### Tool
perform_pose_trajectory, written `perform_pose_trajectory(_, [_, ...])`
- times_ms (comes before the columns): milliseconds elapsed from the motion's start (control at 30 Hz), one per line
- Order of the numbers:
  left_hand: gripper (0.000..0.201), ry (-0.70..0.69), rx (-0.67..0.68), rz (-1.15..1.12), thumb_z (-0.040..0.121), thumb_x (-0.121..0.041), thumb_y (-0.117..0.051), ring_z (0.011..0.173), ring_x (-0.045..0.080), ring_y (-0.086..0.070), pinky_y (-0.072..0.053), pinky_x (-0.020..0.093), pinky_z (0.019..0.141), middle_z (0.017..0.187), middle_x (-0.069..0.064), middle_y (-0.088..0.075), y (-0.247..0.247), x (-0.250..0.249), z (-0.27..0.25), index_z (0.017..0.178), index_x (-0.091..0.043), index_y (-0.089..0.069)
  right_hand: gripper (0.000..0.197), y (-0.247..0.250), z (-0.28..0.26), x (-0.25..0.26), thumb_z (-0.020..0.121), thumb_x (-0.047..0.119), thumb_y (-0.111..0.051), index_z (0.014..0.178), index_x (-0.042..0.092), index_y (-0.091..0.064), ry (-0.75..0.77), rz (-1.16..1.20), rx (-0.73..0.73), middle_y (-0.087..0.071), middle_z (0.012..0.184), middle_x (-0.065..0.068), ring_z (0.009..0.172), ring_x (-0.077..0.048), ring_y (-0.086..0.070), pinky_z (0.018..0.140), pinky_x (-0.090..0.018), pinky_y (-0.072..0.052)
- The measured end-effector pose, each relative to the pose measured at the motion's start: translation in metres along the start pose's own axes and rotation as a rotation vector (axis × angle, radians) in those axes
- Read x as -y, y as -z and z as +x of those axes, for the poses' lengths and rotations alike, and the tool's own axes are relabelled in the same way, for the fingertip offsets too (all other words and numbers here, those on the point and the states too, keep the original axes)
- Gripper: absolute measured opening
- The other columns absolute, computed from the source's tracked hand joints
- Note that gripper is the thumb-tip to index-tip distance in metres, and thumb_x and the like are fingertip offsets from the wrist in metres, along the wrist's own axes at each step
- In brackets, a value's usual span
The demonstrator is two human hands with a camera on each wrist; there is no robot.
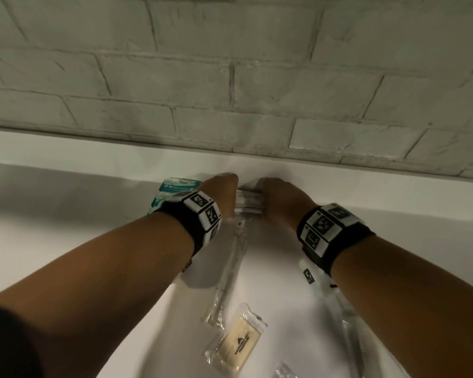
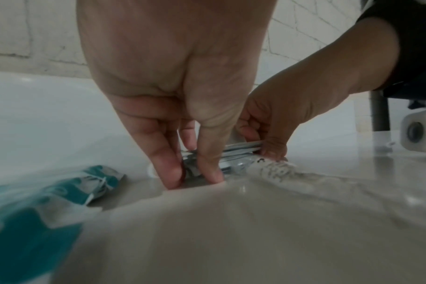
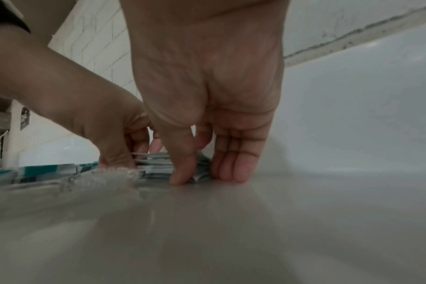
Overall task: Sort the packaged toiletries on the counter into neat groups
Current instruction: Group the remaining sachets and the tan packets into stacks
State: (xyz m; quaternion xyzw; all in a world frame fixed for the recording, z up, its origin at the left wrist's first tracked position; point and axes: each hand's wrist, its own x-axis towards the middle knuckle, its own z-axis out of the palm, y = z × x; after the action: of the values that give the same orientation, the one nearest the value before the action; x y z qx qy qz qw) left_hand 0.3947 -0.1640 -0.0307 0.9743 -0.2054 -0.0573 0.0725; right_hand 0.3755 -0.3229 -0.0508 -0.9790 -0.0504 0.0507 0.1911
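Both hands meet at the back of the white counter (image 1: 66,241), close under a whitewashed brick wall (image 1: 230,77). Between them sits a small stack of flat sachets (image 1: 248,201), silvery-white and thin, with crimped edges; printing runs across the top one but it is too small to read. The left hand (image 1: 221,192) stands fingers-down against the stack's left end, thumb and fingers (image 2: 169,169) narrowly set round its corner with their tips on the counter. The right hand (image 1: 280,199) brackets the opposite end the same way, thumb in front and fingers (image 3: 234,169) behind, closed in on the stack.

Just left of the left hand lie teal-and-white packets (image 1: 172,190), glossy, with wording I cannot make out. Nearer the person, a long clear plastic sleeve (image 1: 231,268) holding a slim pale item lies lengthwise, its top end almost touching the stack. Beside its lower end rests a cream bar in a clear wrapper (image 1: 238,342) with a small dark triangular logo and lettering, illegible. Another long clear sleeve (image 1: 350,323) runs under the right forearm. Each wrist wears a black band (image 1: 331,233) carrying square black-and-white coded markers.
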Motion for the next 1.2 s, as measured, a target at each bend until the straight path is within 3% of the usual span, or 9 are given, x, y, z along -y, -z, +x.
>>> perform_pose_trajectory(167, [0.028, 0.048, -0.021, -0.057, 0.087, -0.007, -0.063, 0.107, 0.034, -0.060, -0.044, 0.034, 0.085, 0.116, 0.018, -0.061, -0.003, 0.002, 0.008, 0.112, 0.000, -0.052, 0.033, -0.003, 0.007, 0.004, 0.086, 0.025, -0.060, 0.119, 0.022, -0.060, -0.014, -0.044, -0.011, -0.057, 0.124, -0.005, 0.111, -0.025, -0.058, 0.095, -0.032, -0.044])
perform_pose_trajectory(367, [0.026, 0.062, -0.015, -0.030, 0.088, -0.009, -0.061, 0.108, 0.033, -0.059, -0.044, 0.035, 0.085, 0.116, 0.017, -0.061, -0.002, 0.002, 0.012, 0.112, -0.001, -0.053, 0.028, 0.002, 0.007, 0.007, 0.088, 0.022, -0.056, 0.114, 0.016, -0.063, -0.008, -0.055, 0.004, -0.058, 0.122, -0.008, 0.110, -0.027, -0.058, 0.092, -0.030, -0.043])
perform_pose_trajectory(533, [0.054, 0.128, 0.025, -0.011, 0.082, -0.013, -0.071, 0.111, 0.036, -0.059, -0.046, 0.039, 0.089, 0.120, 0.020, -0.060, 0.003, 0.000, 0.007, 0.125, 0.002, -0.043, 0.042, 0.009, 0.005, 0.004, 0.081, 0.018, -0.067, 0.122, 0.017, -0.058, -0.014, -0.119, 0.059, -0.056, 0.127, -0.008, 0.115, -0.027, -0.057, 0.095, -0.031, -0.043])
perform_pose_trajectory(633, [0.060, 0.138, -0.001, 0.086, 0.086, -0.016, -0.066, 0.108, 0.037, -0.060, -0.045, 0.040, 0.080, 0.119, 0.020, -0.059, 0.011, -0.001, -0.005, 0.133, 0.003, -0.034, 0.046, 0.022, -0.007, 0.002, 0.092, 0.018, -0.055, 0.137, 0.015, -0.047, -0.013, -0.223, 0.089, -0.046, 0.141, -0.009, 0.128, -0.029, -0.047, 0.105, -0.036, -0.037])
perform_pose_trajectory(733, [0.034, 0.073, -0.012, 0.162, 0.091, -0.020, -0.059, 0.102, 0.036, -0.060, -0.039, 0.035, 0.070, 0.112, 0.018, -0.062, 0.027, -0.005, -0.031, 0.118, -0.001, -0.049, 0.041, 0.028, -0.030, 0.022, 0.092, 0.017, -0.050, 0.133, 0.018, -0.052, 0.160, -0.293, 0.119, -0.053, 0.134, -0.010, 0.121, -0.029, -0.052, 0.101, -0.040, -0.044])
perform_pose_trajectory(800, [0.024, -0.009, 0.071, 0.213, 0.090, -0.024, -0.058, 0.099, 0.035, -0.061, -0.040, 0.032, 0.069, 0.107, 0.018, -0.064, 0.032, -0.012, -0.056, 0.103, -0.003, -0.058, 0.041, 0.017, -0.052, 0.042, 0.087, 0.016, -0.056, 0.127, 0.027, -0.058, 0.360, -0.293, 0.232, -0.058, 0.129, -0.004, 0.118, -0.026, -0.056, 0.097, -0.039, -0.046])
perform_pose_trajectory(900, [0.030, -0.135, 0.187, 0.271, 0.091, -0.033, -0.053, 0.092, 0.036, -0.063, -0.042, 0.031, 0.068, 0.101, 0.018, -0.067, 0.027, -0.025, -0.097, 0.087, -0.004, -0.060, 0.034, -0.004, -0.088, 0.053, 0.089, 0.025, -0.060, 0.123, 0.030, -0.060, 0.456, -0.389, 0.280, -0.060, 0.123, -0.002, 0.109, -0.026, -0.057, 0.089, -0.034, -0.049])
perform_pose_trajectory(1033, [0.032, -0.158, 0.323, 0.218, 0.087, -0.043, -0.059, 0.102, 0.025, -0.057, -0.033, 0.026, 0.069, 0.108, 0.005, -0.064, 0.010, -0.046, -0.150, 0.104, -0.015, -0.063, 0.032, -0.002, -0.123, 0.030, 0.091, 0.017, -0.056, 0.118, 0.031, -0.062, 0.433, -0.478, 0.128, -0.057, 0.118, -0.003, 0.106, -0.028, -0.055, 0.077, -0.031, -0.040])
perform_pose_trajectory(1200, [0.048, -0.116, 0.321, 0.150, 0.080, -0.057, -0.060, 0.099, 0.024, -0.058, -0.047, 0.032, 0.077, 0.108, 0.002, -0.062, -0.022, -0.069, -0.191, 0.109, -0.019, -0.058, 0.033, 0.017, -0.175, -0.005, 0.087, 0.022, -0.061, 0.119, 0.030, -0.063, 0.211, -0.425, 0.205, -0.060, 0.119, 0.000, 0.106, -0.025, -0.057, 0.080, -0.028, -0.040])
